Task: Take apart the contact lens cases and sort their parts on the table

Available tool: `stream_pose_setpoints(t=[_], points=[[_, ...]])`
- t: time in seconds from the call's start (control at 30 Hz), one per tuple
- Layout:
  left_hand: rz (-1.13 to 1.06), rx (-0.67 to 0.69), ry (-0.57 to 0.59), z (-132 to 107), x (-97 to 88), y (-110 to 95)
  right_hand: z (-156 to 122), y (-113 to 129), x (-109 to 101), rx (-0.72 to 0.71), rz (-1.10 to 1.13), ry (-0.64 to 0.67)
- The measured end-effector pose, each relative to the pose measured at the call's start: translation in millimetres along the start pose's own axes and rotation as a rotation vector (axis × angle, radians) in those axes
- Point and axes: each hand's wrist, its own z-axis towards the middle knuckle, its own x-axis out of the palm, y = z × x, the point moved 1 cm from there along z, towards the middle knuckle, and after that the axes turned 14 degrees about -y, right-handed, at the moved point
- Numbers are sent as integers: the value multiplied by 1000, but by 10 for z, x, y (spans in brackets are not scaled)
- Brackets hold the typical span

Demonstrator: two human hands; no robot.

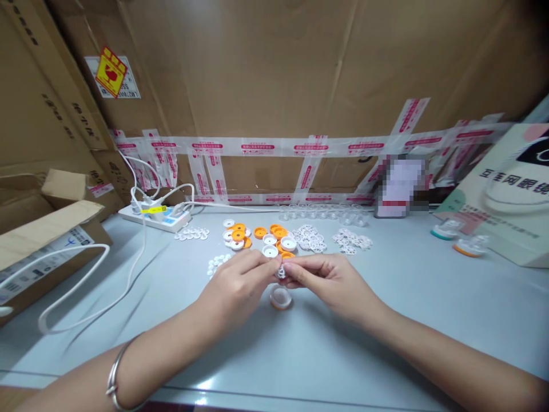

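Observation:
Fingertips of my left hand (pixel 242 280) and my right hand (pixel 332 280) meet over the table, both closed on one small white plastic part (pixel 281 271). Its exact kind is too small to make out, and the fingers cover much of it. Just below, a clear round piece with an orange base (pixel 281 297) rests on the table. Beyond my hands lie orange caps (pixel 260 233) and white caps (pixel 288 244), loosely heaped. Small white discs (pixel 217 264) lie beside my left hand. White openwork pieces (pixel 309 238) form a pile past my right hand.
A white power strip (pixel 156 217) with cables stands at back left, near an open cardboard box (pixel 51 246). Clear cups (pixel 321 213) line the back. A phone (pixel 398 186) leans there. Two finished-looking clear pieces (pixel 470 245) sit before a printed bag (pixel 506 194) at right.

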Motion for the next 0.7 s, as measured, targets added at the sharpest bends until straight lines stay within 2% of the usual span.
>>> stream_pose_setpoints(t=[0.13, 0.33, 0.53, 0.7], points=[[78, 36, 34, -33, 20, -1, 14, -20, 26, -36, 5, -24], [148, 157, 12, 4, 26, -55, 28, -31, 55, -31, 70, -106], [107, 134, -28, 2, 46, -20, 83, -53, 59, 181, 231, -114], [-29, 118, -110, -7, 68, 28, 91, -65, 52, 330, 328, -28]])
